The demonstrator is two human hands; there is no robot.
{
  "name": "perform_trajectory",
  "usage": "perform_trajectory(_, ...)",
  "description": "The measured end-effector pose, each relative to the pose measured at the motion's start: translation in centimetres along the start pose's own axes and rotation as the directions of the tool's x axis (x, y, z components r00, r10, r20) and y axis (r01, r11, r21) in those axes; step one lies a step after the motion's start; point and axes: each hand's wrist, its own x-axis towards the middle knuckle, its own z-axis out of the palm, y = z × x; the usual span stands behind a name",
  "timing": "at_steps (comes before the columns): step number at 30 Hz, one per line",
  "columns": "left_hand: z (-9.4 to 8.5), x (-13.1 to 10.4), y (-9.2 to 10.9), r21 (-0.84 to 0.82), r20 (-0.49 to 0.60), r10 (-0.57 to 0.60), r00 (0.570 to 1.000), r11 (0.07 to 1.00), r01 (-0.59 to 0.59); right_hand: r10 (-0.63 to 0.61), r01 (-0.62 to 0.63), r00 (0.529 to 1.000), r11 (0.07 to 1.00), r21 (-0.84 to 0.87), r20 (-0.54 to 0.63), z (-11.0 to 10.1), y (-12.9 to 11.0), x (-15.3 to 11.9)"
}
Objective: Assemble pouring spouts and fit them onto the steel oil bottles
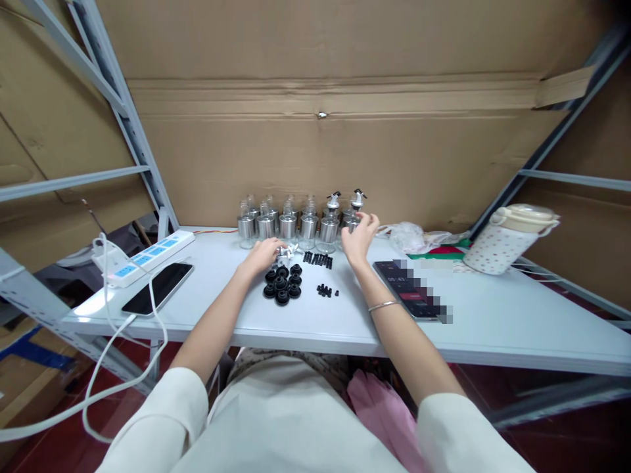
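Note:
My left hand (265, 254) reaches to a small pile of white and clear parts (288, 251), its fingers bent over them; what it holds, if anything, is hidden. At the right end of the bottle rows, my right hand (361, 235) has its fingers curved around the side of a bottle (350, 220). Two bottles carry white and black spout tops (334, 200); the other glass bottles with metal sleeves (288, 226) have none. In front lie several round black caps (280, 284), a row of black tubes (318, 259) and tiny black pieces (324, 290).
A white power strip (152, 258) and a dark phone (158, 289) lie at the left, with white cables. Another phone (407, 289) lies right of my forearm. Farther right are a plastic bag (411, 238) and a spotted container (500, 246). Cardboard (335, 157) stands behind.

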Motion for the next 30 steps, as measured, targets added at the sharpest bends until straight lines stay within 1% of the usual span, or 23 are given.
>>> perform_trajectory(1,-0.1,0.0,0.0,-0.001,0.009,-0.005,1.000,1.000,0.005,0.053,-0.053,0.999,0.998,0.028,0.004,0.1,0.3,0.2)
perform_trajectory(2,-0.2,0.0,0.1,0.000,0.012,-0.012,1.000,1.000,0.012,0.096,-0.098,0.995,0.994,0.053,0.036,0.2,0.7,0.4)
perform_trajectory(4,-0.3,0.0,0.0,0.002,0.010,-0.022,1.000,1.000,0.022,0.142,-0.152,0.981,0.986,0.073,0.132,0.5,1.4,0.5)
perform_trajectory(6,-0.4,0.0,0.0,0.002,-0.004,-0.033,0.999,0.999,0.034,0.137,-0.152,0.969,0.987,0.059,0.206,0.8,1.9,0.4)
perform_trajectory(8,-0.5,-0.1,0.0,-0.001,-0.020,-0.044,0.999,0.999,0.044,0.114,-0.127,0.964,0.991,0.038,0.239,0.9,2.1,0.2)
perform_trajectory(10,-0.5,-0.1,0.0,-0.002,-0.030,-0.051,0.998,0.999,0.051,0.112,-0.118,0.966,0.993,0.013,0.232,0.8,2.1,0.0)
perform_trajectory(11,-0.6,-0.2,0.1,0.000,-0.035,-0.053,0.998,0.999,0.053,0.119,-0.121,0.971,0.993,-0.003,0.207,0.8,1.9,0.0)
perform_trajectory(13,-0.7,-0.2,0.1,0.006,-0.051,-0.054,0.997,0.999,0.054,0.116,-0.113,0.986,0.993,-0.032,0.121,0.5,1.6,0.0)
perform_trajectory(14,-0.8,-0.2,0.2,0.010,-0.063,-0.055,0.997,0.998,0.055,0.094,-0.091,0.992,0.995,-0.039,0.082,0.4,1.4,0.1)
perform_trajectory(15,-0.9,-0.2,0.3,0.013,-0.077,-0.057,0.995,0.998,0.058,0.057,-0.055,0.996,0.998,-0.035,0.067,0.3,1.2,0.1)
perform_trajectory(16,-1.0,-0.2,0.3,0.015,-0.093,-0.060,0.994,0.998,0.062,0.013,-0.012,0.996,1.000,-0.016,0.087,0.2,1.0,0.3)
perform_trajectory(18,-1.3,-0.3,0.5,0.012,-0.123,-0.065,0.990,0.998,0.067,-0.084,0.074,0.976,0.996,0.056,0.200,0.1,0.7,0.4)
perform_trajectory(20,-1.6,-0.3,0.7,0.000,-0.155,-0.065,0.986,0.998,0.065,-0.164,0.131,0.935,0.984,0.122,0.315,0.2,0.6,0.5)
perform_trajectory(22,-1.8,-0.4,1.0,-0.015,-0.187,-0.063,0.980,0.998,0.061,-0.204,0.163,0.910,0.976,0.141,0.362,0.3,0.7,0.5)
perform_trajectory(25,-2.0,-0.4,1.3,-0.037,-0.219,-0.066,0.973,0.998,0.060,-0.211,0.176,0.905,0.976,0.128,0.370,0.2,0.5,0.4)
perform_trajectory(27,-2.0,-0.3,1.6,-0.054,-0.234,-0.068,0.970,0.997,0.057,-0.209,0.165,0.900,0.976,0.146,0.382,-0.1,-0.2,0.1)
perform_trajectory(29,-1.9,-0.3,1.9,-0.078,-0.254,-0.065,0.965,0.996,0.047,-0.214,0.134,0.872,0.969,0.206,0.440,-0.4,-1.4,-0.3)
perform_trajectory(30,-1.9,-0.2,2.0,-0.092,-0.269,-0.062,0.961,0.995,0.038,-0.220,0.107,0.844,0.963,0.249,0.489,-0.5,-2.1,-0.6)
